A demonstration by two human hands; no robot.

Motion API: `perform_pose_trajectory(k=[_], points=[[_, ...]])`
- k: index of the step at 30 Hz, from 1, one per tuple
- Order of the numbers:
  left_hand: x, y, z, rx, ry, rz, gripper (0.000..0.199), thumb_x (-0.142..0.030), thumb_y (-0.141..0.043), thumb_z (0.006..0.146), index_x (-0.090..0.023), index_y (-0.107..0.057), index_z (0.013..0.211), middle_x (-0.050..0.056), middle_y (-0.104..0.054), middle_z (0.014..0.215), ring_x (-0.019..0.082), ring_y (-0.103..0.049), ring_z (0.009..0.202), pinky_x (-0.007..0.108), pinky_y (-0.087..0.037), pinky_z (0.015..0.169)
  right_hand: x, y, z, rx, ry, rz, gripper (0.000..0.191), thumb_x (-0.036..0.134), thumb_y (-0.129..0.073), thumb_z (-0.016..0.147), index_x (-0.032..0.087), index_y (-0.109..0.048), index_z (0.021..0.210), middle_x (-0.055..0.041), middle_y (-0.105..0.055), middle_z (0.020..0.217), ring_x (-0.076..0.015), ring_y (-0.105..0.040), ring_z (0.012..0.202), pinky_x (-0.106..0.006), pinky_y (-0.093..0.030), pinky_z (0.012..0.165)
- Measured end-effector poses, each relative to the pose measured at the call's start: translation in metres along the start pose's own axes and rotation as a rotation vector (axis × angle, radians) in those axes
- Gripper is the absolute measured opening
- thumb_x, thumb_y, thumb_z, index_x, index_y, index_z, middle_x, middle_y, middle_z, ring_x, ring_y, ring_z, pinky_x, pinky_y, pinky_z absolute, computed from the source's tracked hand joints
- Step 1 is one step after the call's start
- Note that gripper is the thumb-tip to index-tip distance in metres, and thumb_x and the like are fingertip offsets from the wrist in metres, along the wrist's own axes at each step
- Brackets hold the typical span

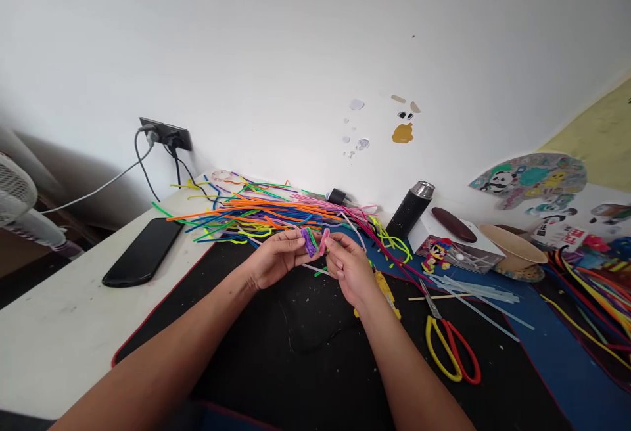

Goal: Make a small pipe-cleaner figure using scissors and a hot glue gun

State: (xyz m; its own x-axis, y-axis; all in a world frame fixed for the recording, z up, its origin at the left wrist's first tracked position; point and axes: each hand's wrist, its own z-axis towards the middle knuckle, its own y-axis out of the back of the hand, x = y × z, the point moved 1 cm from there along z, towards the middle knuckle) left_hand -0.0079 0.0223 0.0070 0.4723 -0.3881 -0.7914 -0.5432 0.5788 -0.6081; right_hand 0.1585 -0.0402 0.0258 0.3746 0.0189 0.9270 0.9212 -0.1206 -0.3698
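Above the black mat (pixel 246 352), my left hand (pixel 273 260) pinches a small purple and green piece of bent pipe cleaners (pixel 310 242). Close by on its right, my right hand (pixel 349 267) grips a small pink piece of folded pipe cleaner (pixel 324 242) between thumb and fingers. The two pieces are side by side; whether they touch I cannot tell. Behind my hands spreads a pile of loose, many-coloured pipe cleaners (pixel 256 206). A yellow object (pixel 384 293) lies on the mat, partly hidden by my right wrist.
Scissors (pixel 446 345) with yellow and red handles lie to the right, near pale glue sticks (pixel 473 286). A black flask (pixel 410 211) stands by a white box (pixel 461 240) and a small colourful figure (pixel 436 255). At left lie a black phone (pixel 144 251) and power cords (pixel 162 155).
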Motion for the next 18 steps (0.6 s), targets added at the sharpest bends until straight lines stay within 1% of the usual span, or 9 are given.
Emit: perform_pose_trajectory(k=[7,11,13,15,18], points=[[0.006,0.0,0.002,-0.031,0.018,-0.031,0.028,-0.031,-0.084,0.08,-0.019,-0.08,0.104,0.013,-0.077,0.122,0.033,-0.072,0.116,0.05,-0.053,0.108,-0.012,0.005,0.003,-0.017,-0.001,0.038,0.037,0.044,-0.09,0.072,0.019,-0.065,0.086,0.0142,-0.034,0.045,-0.0033,-0.023,0.037,-0.02,-0.012,0.04],[0.008,0.001,0.003,-0.017,0.034,-0.054,0.027,-0.027,-0.082,0.083,-0.016,-0.079,0.107,0.014,-0.078,0.119,0.03,-0.073,0.113,0.045,-0.054,0.107,-0.015,0.009,0.0,-0.044,0.027,0.06,0.038,0.045,-0.09,0.072,0.019,-0.066,0.085,0.0139,-0.035,0.044,-0.0032,-0.023,0.036,-0.02,-0.013,0.039],[0.007,0.002,0.003,-0.013,0.034,-0.053,0.028,-0.025,-0.08,0.084,-0.013,-0.078,0.109,0.015,-0.077,0.12,0.027,-0.074,0.109,0.039,-0.056,0.103,-0.015,0.012,-0.001,-0.063,0.043,0.087,0.037,0.044,-0.09,0.071,0.019,-0.066,0.083,0.0135,-0.035,0.045,-0.0032,-0.023,0.036,-0.02,-0.013,0.039],[0.006,0.004,0.003,-0.034,0.031,-0.032,0.028,-0.025,-0.08,0.085,-0.013,-0.078,0.11,0.015,-0.077,0.12,0.025,-0.075,0.103,0.034,-0.059,0.094,-0.012,0.015,-0.001,-0.089,0.063,0.119,0.036,0.042,-0.091,0.072,0.019,-0.066,0.083,0.0134,-0.034,0.044,-0.0032,-0.023,0.036,-0.021,-0.012,0.039],[0.004,0.005,0.004,-0.105,-0.004,0.036,0.023,-0.027,-0.082,0.082,-0.014,-0.081,0.101,0.014,-0.077,0.117,0.022,-0.074,0.093,0.03,-0.059,0.084,-0.007,0.02,-0.002,-0.132,0.097,0.138,0.034,0.041,-0.09,0.073,0.019,-0.065,0.083,0.0137,-0.032,0.044,-0.0036,-0.023,0.036,-0.021,-0.012,0.039]])
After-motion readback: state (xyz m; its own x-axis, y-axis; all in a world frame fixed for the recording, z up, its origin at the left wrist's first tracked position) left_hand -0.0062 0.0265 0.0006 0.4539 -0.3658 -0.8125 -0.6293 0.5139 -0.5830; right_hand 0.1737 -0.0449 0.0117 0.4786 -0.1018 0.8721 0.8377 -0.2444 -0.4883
